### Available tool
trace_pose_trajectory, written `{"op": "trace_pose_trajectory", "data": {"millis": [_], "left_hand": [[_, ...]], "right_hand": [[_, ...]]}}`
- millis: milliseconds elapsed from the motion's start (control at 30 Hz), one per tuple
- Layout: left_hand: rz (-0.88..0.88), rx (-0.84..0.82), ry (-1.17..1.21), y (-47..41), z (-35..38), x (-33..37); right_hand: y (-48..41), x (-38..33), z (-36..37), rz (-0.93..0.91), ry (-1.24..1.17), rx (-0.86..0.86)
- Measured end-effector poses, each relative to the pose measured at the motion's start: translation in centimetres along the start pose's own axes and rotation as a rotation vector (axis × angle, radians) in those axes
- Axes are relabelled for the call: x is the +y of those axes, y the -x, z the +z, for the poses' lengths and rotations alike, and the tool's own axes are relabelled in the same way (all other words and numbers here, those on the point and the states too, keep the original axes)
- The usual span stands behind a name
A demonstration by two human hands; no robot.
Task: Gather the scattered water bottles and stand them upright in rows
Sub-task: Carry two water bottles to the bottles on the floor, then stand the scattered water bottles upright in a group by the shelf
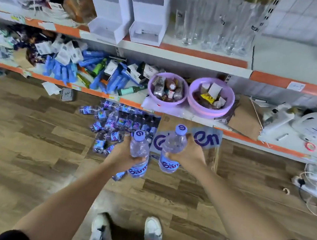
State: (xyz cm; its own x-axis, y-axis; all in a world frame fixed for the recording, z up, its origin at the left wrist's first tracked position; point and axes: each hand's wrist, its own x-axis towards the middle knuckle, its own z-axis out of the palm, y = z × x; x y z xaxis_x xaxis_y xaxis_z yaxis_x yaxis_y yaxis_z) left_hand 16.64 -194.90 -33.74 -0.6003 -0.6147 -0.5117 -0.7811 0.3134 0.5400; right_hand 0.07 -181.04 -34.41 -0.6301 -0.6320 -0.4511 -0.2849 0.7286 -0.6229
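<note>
left hand (123,155) grips bottle (139,153) | right hand (188,154) grips second bottle (172,150) | both above bottle pile (118,123)

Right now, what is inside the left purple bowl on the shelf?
The purple bowl holds small bottles and packets; whatever lies beneath them, and the bowl's bottom, is covered.

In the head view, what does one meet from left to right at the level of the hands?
left hand → left bottle → right bottle → right hand → power strip on the floor
</note>
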Motion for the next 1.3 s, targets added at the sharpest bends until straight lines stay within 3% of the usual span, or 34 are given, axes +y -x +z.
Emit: {"op": "trace_pose_trajectory", "data": {"millis": [267,433,767,967,1300], "left_hand": [[0.090,-0.173,0.030,-12.5,8.4,-6.8],[0.206,-0.151,-0.091,-21.6,17.6,-13.6],[0.405,-0.164,-0.220,-32.7,30.8,-24.5],[0.449,-0.146,-0.281,-36.8,34.3,-26.7],[0.308,-0.064,0.021,-37.6,35.4,-28.5]], "right_hand": [[-7.8,9.1,8.7,0.192,-0.119,0.094],[-15.2,16.1,18.3,0.234,-0.186,0.135],[-24.7,28.4,32.9,0.141,-0.125,0.152],[-27.2,31.6,36.0,0.070,-0.021,0.181],[-28.2,32.7,39.2,0.110,-0.032,0.247]]}}
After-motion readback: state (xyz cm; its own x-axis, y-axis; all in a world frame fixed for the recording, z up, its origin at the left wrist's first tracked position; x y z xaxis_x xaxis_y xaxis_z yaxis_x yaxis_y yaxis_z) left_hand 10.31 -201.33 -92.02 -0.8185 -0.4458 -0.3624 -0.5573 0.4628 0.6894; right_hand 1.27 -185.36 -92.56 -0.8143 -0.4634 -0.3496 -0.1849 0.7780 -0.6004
